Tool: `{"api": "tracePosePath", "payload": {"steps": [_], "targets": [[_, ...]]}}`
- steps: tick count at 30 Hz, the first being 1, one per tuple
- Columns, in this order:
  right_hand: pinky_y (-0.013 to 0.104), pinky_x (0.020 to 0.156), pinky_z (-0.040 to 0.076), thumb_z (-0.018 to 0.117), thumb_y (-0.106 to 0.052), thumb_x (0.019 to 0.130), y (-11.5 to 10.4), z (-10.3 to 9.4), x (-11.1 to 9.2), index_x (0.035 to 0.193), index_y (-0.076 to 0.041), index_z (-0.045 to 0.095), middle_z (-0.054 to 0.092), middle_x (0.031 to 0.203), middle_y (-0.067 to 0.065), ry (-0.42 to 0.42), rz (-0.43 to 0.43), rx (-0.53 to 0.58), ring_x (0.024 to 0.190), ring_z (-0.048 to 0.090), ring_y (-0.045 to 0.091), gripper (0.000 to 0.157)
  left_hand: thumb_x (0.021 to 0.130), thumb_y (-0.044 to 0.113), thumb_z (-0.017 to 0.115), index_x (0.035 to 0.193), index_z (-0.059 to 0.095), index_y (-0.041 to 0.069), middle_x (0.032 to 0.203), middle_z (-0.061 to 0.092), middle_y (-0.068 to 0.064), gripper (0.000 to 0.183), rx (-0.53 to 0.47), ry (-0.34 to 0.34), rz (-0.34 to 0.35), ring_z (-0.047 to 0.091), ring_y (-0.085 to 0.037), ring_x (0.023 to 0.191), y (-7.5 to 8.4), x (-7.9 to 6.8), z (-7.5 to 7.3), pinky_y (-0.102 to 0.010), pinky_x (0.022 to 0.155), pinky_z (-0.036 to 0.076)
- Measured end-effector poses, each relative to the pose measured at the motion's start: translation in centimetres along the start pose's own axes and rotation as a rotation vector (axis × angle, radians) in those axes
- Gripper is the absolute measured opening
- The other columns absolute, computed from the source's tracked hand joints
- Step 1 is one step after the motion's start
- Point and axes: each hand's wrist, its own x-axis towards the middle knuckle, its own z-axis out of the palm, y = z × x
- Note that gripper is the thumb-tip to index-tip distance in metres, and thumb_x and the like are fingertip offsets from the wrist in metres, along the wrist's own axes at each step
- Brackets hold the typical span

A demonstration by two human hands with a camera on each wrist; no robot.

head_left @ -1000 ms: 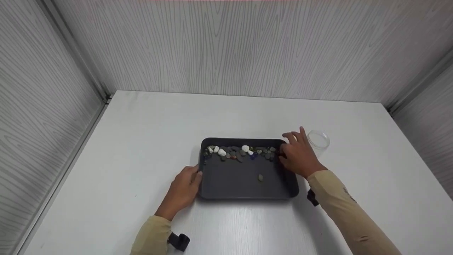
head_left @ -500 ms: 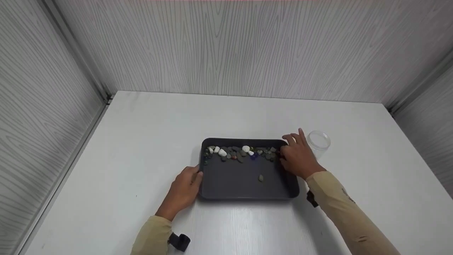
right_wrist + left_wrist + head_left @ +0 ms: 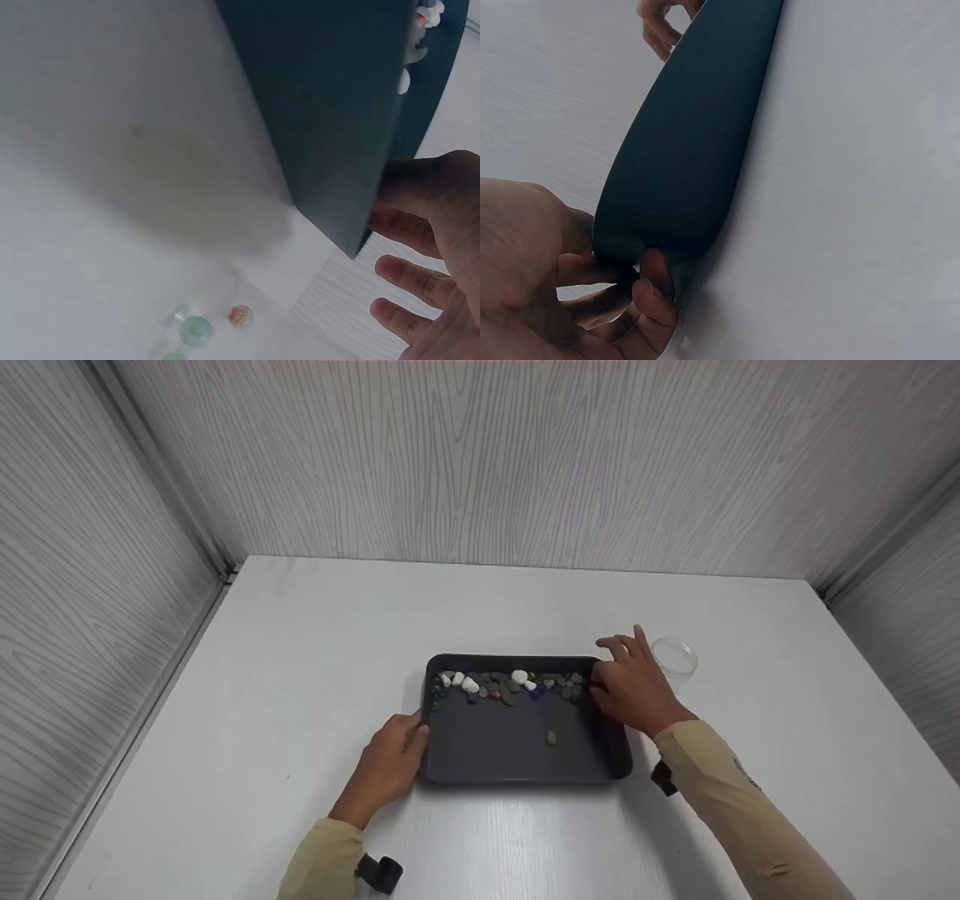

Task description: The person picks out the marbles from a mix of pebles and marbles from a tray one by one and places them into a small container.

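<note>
A dark grey tray (image 3: 491, 754) stands on the table, with pebbles (image 3: 506, 686) and small glass beads gathered along its far side. One greenish pebble (image 3: 551, 738) lies apart, nearer the front. My left hand (image 3: 388, 761) grips the tray's left end; in the left wrist view its fingers (image 3: 656, 300) curl about the corner. Over the far right corner, my right hand (image 3: 634, 690) reaches inside with thumb and index finger, its other fingers raised outside the wall. The tray wall hides those two fingertips in the right wrist view; I cannot tell whether they pinch anything.
Just right of my right hand stands a clear round jar (image 3: 675, 656). Marbles (image 3: 196, 330) show through clear plastic low in the right wrist view. Pale wood-grain panels (image 3: 480, 457) enclose the white table (image 3: 225, 697) at the back and both sides.
My right hand shifts only slightly at the tray's far right corner. My left hand, the tray and the loose pebble keep their places.
</note>
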Motion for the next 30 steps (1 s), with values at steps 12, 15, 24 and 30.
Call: {"api": "tracePosePath", "payload": {"steps": [12, 15, 24, 30], "targets": [[0.067, 0.118, 0.013, 0.082, -0.003, 0.083, 0.9, -3.3, 0.0, 0.087, -0.002, 0.075, 0.056, 0.134, 0.026, 0.083, 0.022, 0.078, 0.131, 0.045, 0.043, 0.008, 0.109, 0.016, 0.047, 0.147, 0.047, -0.006, 0.13, 0.059, -0.018, 0.044, -0.01, 0.005, 0.009, 0.052, -0.037, 0.13, -0.1, 0.0, 0.1, -0.056, 0.11, 0.038], [0.067, 0.117, 0.016, 0.082, -0.001, 0.082, 1.3, -3.9, -0.2, 0.088, -0.001, 0.074, 0.056, 0.133, 0.027, 0.11, 0.024, 0.094, 0.13, 0.046, 0.043, 0.009, 0.109, 0.017, 0.047, 0.146, 0.047, -0.007, 0.13, 0.059, -0.018, 0.044, -0.015, -0.001, 0.007, 0.052, -0.037, 0.13, -0.2, 0.0, 0.1, -0.056, 0.11, 0.038], [0.06, 0.106, 0.036, 0.08, 0.003, 0.081, 2.9, -5.0, -1.0, 0.088, 0.002, 0.074, 0.06, 0.127, 0.028, 0.215, 0.016, 0.109, 0.115, 0.052, 0.047, 0.009, 0.109, 0.016, 0.046, 0.146, 0.046, -0.008, 0.13, 0.059, -0.018, 0.044, -0.013, -0.002, -0.001, 0.052, -0.038, 0.13, -0.2, -0.1, 0.1, -0.056, 0.11, 0.038], [0.06, 0.096, 0.043, 0.078, 0.004, 0.083, 4.0, -5.8, -1.7, 0.09, 0.003, 0.074, 0.059, 0.128, 0.027, 0.228, 0.074, 0.145, 0.113, 0.053, 0.049, 0.008, 0.109, 0.017, 0.047, 0.147, 0.047, -0.007, 0.13, 0.058, -0.017, 0.044, -0.016, -0.003, -0.01, 0.051, -0.037, 0.131, -0.1, 0.0, 0.1, -0.056, 0.111, 0.037]]}}
